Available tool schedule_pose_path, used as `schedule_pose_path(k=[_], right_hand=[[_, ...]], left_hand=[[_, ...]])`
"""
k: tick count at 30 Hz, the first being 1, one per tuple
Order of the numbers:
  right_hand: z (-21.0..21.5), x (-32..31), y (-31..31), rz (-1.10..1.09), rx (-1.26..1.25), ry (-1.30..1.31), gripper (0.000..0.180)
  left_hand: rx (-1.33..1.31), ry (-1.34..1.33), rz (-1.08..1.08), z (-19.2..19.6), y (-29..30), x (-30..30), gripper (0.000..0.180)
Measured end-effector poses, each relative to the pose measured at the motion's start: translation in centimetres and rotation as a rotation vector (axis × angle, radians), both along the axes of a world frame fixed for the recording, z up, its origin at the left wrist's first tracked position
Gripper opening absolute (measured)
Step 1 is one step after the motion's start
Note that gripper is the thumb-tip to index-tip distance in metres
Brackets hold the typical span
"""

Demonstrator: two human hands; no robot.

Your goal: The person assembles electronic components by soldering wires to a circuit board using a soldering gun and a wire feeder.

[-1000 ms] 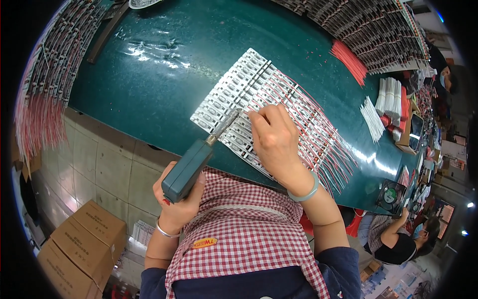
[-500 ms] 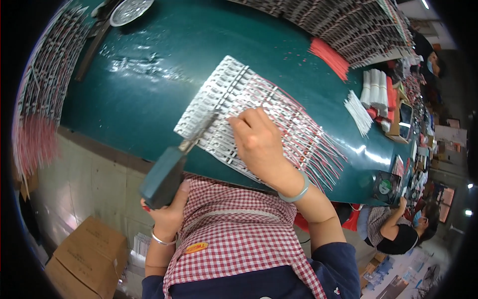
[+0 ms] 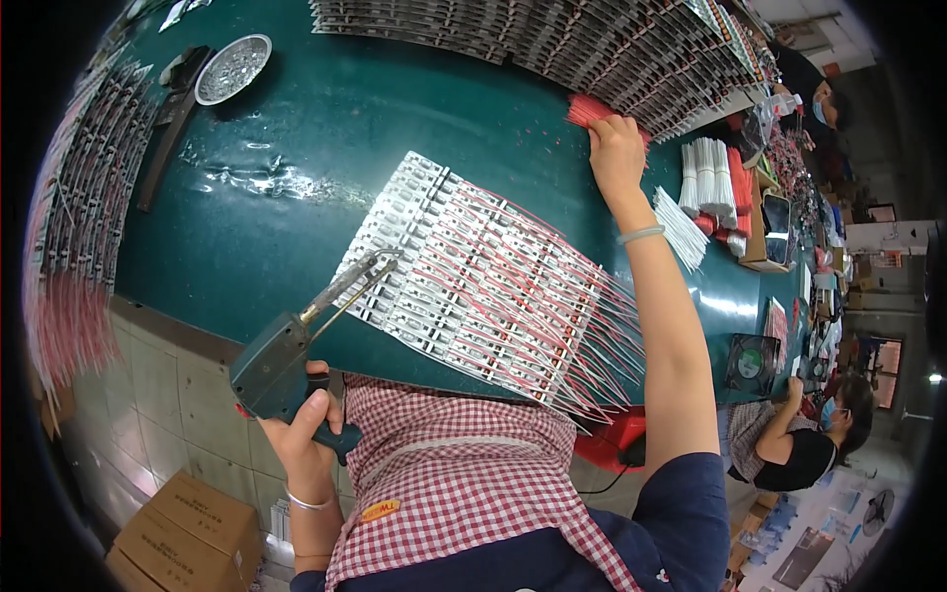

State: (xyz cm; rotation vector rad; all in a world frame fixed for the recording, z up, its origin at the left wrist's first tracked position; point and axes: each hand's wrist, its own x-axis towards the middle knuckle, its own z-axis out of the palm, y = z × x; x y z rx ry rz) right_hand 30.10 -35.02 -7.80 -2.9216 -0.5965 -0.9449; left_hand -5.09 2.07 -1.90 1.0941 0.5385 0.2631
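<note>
White wire-fringed circuit panel (image 3: 473,286), near centre | our right hand (image 3: 619,156) has jumped far right, fingers curled onto thin red wires (image 3: 585,110), grip unclear | our left hand (image 3: 308,439) wraps the dark-green soldering gun (image 3: 272,363), now alone over the panel

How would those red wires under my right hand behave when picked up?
The red wires are probably light, being so thin. They'd likely hold fairly straight, since they lie that way, but may scatter, as no tie shows.

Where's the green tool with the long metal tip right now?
In the head view, the green tool is left of centre, in the left hand, its tip pointing over the white boards.
</note>
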Motion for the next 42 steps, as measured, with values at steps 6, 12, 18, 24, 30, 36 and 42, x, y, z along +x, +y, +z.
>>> schedule_pose_path(k=[6, 12, 18, 24, 30, 36, 42], right_hand=[[-1.0, 0.3, 0.2, 0.069, -0.017, -0.191, 0.008], [1.3, -1.1, 1.4, 0.06, -0.038, -0.109, 0.012], [9.0, -4.5, 5.9, 0.244, -0.279, 0.049, 0.016], [8.0, -6.4, 9.6, 0.182, -0.647, 0.286, 0.009], [7.9, -8.7, 10.0, 0.146, -0.418, 0.244, 0.013], [7.1, -18.4, 14.9, 0.491, 0.263, 0.272, 0.02], [3.7, -22.9, 17.6, 0.458, 0.453, 0.336, 0.024]], left_hand=[[-0.053, 0.046, 0.013, -0.6, 0.1, -0.4, 0.056], [-0.047, 0.042, 0.013, -0.7, 0.5, -0.7, 0.05], [-0.188, 0.003, -0.035, -0.3, 1.2, -0.6, 0.04], [-0.266, -0.064, -0.048, -0.3, 1.0, -0.8, 0.043], [-0.281, -0.014, -0.021, -0.8, 1.5, -2.1, 0.036], [-0.069, 0.042, 0.032, -0.7, 0.3, -2.5, 0.038], [0.29, 0.061, -0.04, -1.1, -0.2, -3.3, 0.034]])
